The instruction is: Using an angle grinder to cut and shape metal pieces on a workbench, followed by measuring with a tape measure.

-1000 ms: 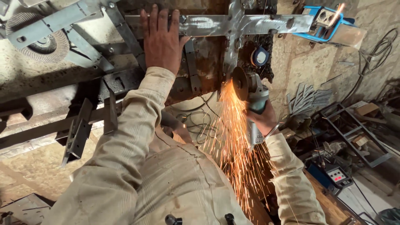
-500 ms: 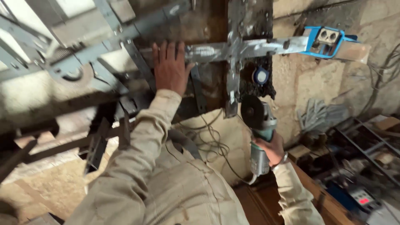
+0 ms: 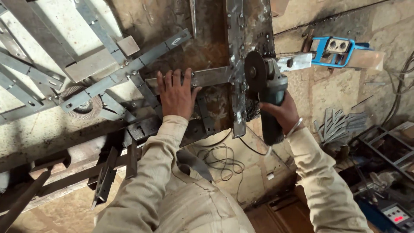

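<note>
My left hand (image 3: 176,92) lies flat, fingers spread, on the horizontal bar of a steel cross piece (image 3: 236,47) that rests on a rusty work plate. My right hand (image 3: 282,113) grips the body of a dark angle grinder (image 3: 269,97). Its disc (image 3: 255,71) stands upright right beside the vertical bar of the cross, near the joint. No sparks show. Both arms wear beige sleeves, and a thin bracelet sits on my right wrist.
Flat steel strips (image 3: 125,64) form a frame at the left, with a flap disc (image 3: 82,103) lying under them. A blue clamp tool (image 3: 334,51) sits at the upper right. Loose cable (image 3: 222,162) coils on the floor. A welding machine (image 3: 390,213) and metal scraps (image 3: 340,125) fill the right side.
The sparks from a second ago have stopped. The grinder has risen from below the cross up to its joint. My left hand has stayed pressed on the horizontal bar.
</note>
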